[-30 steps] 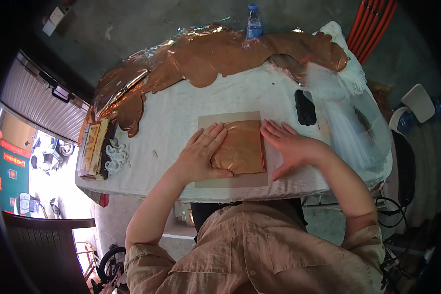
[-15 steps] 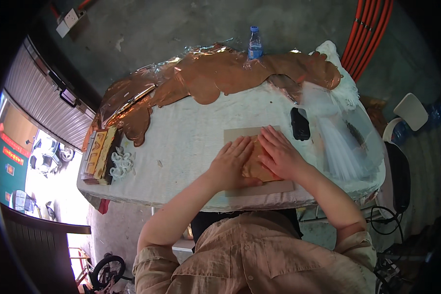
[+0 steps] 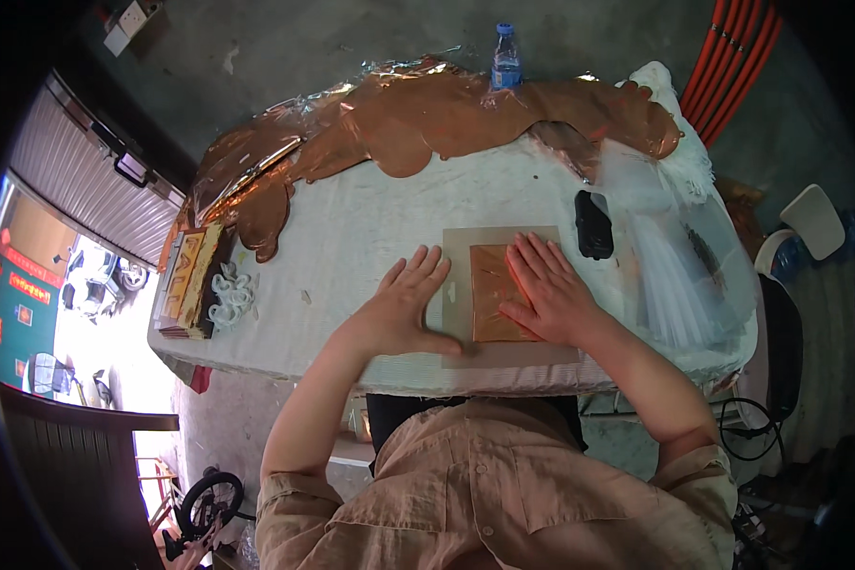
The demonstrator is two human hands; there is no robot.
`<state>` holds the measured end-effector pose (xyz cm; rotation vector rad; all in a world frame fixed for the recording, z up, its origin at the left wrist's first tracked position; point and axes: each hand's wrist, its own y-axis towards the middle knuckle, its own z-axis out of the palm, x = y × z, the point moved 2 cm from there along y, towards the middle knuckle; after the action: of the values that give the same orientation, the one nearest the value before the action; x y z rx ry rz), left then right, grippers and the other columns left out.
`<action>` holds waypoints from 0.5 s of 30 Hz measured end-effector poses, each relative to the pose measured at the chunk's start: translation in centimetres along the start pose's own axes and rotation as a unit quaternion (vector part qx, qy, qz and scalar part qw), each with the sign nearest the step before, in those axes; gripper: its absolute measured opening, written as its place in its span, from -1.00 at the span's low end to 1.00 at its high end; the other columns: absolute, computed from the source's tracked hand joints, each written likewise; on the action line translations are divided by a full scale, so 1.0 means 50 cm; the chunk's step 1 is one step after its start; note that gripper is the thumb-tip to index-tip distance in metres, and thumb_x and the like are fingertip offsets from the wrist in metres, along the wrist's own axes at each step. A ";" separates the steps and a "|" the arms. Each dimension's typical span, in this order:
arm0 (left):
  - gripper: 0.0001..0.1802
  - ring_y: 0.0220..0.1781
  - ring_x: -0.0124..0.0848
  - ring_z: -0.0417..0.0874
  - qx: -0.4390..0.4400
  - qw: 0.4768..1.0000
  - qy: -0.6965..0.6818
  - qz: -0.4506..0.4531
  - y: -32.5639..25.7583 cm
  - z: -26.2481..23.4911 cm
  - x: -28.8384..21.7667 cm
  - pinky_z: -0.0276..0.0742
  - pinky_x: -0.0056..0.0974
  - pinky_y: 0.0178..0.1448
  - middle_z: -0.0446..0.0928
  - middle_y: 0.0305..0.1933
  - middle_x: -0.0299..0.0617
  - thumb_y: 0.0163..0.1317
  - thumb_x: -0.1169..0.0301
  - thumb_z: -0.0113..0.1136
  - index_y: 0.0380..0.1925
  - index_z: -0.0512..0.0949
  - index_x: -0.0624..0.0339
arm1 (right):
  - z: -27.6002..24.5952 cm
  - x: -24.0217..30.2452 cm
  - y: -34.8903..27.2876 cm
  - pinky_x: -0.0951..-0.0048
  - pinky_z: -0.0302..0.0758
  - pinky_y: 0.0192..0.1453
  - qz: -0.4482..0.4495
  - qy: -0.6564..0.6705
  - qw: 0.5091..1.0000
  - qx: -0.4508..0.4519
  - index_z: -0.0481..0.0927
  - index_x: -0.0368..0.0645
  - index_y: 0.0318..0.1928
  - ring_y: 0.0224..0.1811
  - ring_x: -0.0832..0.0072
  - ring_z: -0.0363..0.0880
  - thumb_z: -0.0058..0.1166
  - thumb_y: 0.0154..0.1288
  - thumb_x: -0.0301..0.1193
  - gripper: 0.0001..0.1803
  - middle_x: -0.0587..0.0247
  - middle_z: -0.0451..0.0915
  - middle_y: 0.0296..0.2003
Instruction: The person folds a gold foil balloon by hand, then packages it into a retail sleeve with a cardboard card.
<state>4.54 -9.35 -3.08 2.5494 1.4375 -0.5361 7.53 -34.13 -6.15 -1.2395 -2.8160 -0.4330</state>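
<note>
A copper-brown rectangular sheet point(image 3: 492, 299) lies on a larger grey-beige board point(image 3: 457, 249) near the table's front edge. My right hand point(image 3: 547, 296) rests flat over the sheet's right part, fingers stretched out, and hides that side. To the left of the sheet is my left hand point(image 3: 401, 309), fingers spread and holding nothing. Its thumb reaches over the board's left edge, apart from the sheet. Right of the board lies a black phone-like object point(image 3: 594, 225).
Crumpled copper-coloured foil point(image 3: 404, 133) runs along the table's far side, with a blue-capped bottle point(image 3: 505, 59) among it. Clear plastic sleeves point(image 3: 674, 280) lie at the right. A stack of decorated gold-coloured pieces point(image 3: 188, 285) and white rings point(image 3: 230, 296) sit at the left.
My left hand has lifted off the sheet and moved left, uncovering the sheet's left side. The right hand stays on the sheet. The whole view has shifted slightly.
</note>
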 end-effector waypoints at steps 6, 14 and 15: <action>-0.19 0.53 -0.05 0.02 -0.095 0.992 -0.077 0.013 0.023 0.022 -0.024 -0.08 0.08 0.51 0.15 0.44 0.08 0.15 0.08 0.27 0.32 0.24 0.24 | 0.003 -0.002 0.003 0.09 -0.11 0.52 -0.004 0.006 1.000 0.001 0.13 -0.34 0.37 0.49 0.06 -0.03 -0.09 0.34 0.04 -0.18 -0.14 0.08 0.40; -0.01 0.49 -0.06 0.13 -0.038 0.997 0.060 -0.040 0.035 -0.007 -0.052 0.02 0.10 0.48 0.26 0.38 0.03 -0.12 -0.05 0.43 0.26 0.33 0.31 | 0.006 -0.002 -0.005 0.11 -0.15 0.54 0.001 0.006 1.000 -0.002 0.11 -0.32 0.38 0.49 0.09 -0.04 -0.09 0.33 0.06 -0.16 -0.13 0.08 0.40; -0.01 0.49 -0.06 0.13 -0.040 0.997 0.062 -0.034 0.035 -0.019 -0.045 0.02 0.10 0.48 0.26 0.38 0.03 -0.12 -0.05 0.43 0.26 0.33 0.31 | 0.008 -0.003 -0.006 0.12 -0.15 0.54 0.006 0.005 1.000 0.005 0.11 -0.32 0.38 0.49 0.10 -0.04 -0.08 0.32 0.07 -0.15 -0.12 0.09 0.39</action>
<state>5.18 -11.73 -1.40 2.5175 1.5586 -0.3287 7.44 -34.34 -6.65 -1.2479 -2.7979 -0.4216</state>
